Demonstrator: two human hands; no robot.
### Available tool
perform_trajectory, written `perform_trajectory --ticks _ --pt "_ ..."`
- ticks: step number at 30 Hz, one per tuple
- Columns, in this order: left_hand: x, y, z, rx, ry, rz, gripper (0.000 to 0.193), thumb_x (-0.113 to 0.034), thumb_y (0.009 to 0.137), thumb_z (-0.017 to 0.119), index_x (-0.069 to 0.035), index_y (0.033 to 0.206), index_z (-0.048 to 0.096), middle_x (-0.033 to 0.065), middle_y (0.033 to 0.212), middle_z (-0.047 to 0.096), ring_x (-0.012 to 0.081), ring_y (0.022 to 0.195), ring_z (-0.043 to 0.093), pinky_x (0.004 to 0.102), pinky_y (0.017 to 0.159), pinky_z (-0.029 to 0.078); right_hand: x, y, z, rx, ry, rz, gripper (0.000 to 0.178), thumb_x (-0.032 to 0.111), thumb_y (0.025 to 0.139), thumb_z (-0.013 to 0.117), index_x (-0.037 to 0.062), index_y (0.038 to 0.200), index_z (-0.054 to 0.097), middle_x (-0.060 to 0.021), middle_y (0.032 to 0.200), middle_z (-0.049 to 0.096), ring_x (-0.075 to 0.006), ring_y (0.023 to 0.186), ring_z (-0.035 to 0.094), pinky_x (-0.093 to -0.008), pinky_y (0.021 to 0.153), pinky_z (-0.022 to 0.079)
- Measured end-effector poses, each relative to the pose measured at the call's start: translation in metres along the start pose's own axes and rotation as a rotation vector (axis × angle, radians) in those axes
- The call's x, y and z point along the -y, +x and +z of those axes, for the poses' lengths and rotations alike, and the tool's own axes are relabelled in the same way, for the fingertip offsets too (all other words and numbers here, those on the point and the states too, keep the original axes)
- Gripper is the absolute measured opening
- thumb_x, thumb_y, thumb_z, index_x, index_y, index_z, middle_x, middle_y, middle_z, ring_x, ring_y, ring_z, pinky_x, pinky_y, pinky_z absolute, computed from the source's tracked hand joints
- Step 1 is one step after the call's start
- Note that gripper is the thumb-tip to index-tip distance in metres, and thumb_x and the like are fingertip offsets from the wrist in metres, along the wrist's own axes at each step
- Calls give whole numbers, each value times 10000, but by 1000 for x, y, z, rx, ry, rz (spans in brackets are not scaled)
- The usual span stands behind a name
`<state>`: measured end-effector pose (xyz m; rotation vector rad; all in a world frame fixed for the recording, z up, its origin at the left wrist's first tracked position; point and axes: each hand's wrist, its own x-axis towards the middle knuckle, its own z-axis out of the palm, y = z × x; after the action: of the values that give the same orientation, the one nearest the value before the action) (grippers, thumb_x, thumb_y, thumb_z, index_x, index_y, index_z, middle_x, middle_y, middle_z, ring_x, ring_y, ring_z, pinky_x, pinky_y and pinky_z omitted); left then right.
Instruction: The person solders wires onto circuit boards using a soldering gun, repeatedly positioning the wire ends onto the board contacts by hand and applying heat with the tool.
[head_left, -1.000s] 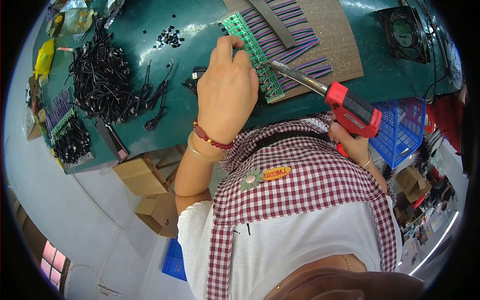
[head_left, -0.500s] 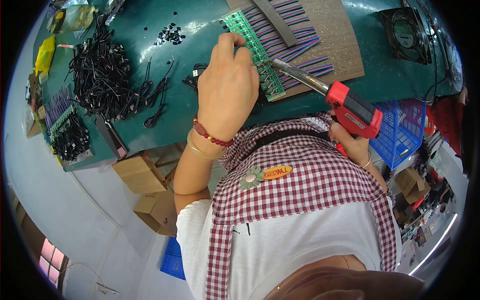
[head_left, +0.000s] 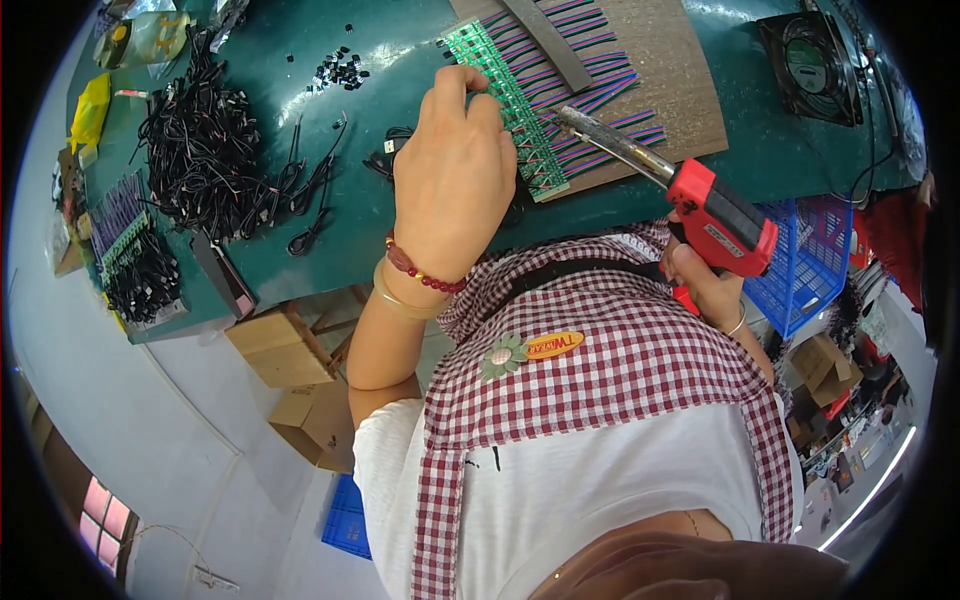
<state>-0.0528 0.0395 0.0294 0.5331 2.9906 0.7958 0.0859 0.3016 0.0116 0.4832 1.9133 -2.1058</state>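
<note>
A green-topped table (head_left: 400,90) stretched from 9 o'clock through 12 to past 2. On it, at 2, sat a black fan (head_left: 805,65); at 1 lay a brown board (head_left: 685,90), bearing a green circuit panel (head_left: 540,160) with striped wires (head_left: 618,86) and a dark bar (head_left: 548,45). Small black parts (head_left: 350,77) and a white-plugged cable (head_left: 389,146) lay at 11, a tangled cable heap (head_left: 200,150) at 10, wired boards (head_left: 123,240) at 9.

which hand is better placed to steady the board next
Likely the left hand: it is right at the left edge of the board. The right hand is farther off, gripping the red tool.
</note>
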Motion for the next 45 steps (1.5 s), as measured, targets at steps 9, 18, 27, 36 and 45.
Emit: perform_trajectory --ticks 9,18,27,36,45 --pt "-1 1 -2 13 30 6 75 -54 770 608 -1 782 556 102 1085 559 312 772 611 400 624 513 -2 -1 0 -7 27 12 323 13 823 694 -6 1133 605 -45 899 645 -89 684 595 -237 598 504" --pt "-3 10 -11 87 72 37 73 -65 770 620 -14 790 572 88 1051 555 291 846 593 394 656 505 -5 -4 -1 -29 -117 -30 332 55 799 735 14 1108 618 -27 939 644 -91 757 597 -252 657 508" --pt "1 13 -3 60 22 64 81 -59 748 644 -7 728 585 93 1053 557 293 909 573 392 707 498 -6 -8 -2 5 -76 51 324 62 792 742 20 1091 625 -35 955 651 -109 827 608 -267 730 509" --pt "1 14 1 58 62 107 78 -48 733 627 0 721 568 97 1078 550 291 909 576 397 692 504 -5 -9 1 -1 -99 73 328 74 798 741 18 1100 625 -45 985 654 -117 857 611 -270 758 503" --pt "0 13 0 68 66 106 78 -46 731 620 0 734 557 111 1083 545 299 890 581 397 684 506 -3 -7 2 76 -217 -6 308 75 820 718 13 1106 623 -48 980 649 -113 867 604 -264 760 498"
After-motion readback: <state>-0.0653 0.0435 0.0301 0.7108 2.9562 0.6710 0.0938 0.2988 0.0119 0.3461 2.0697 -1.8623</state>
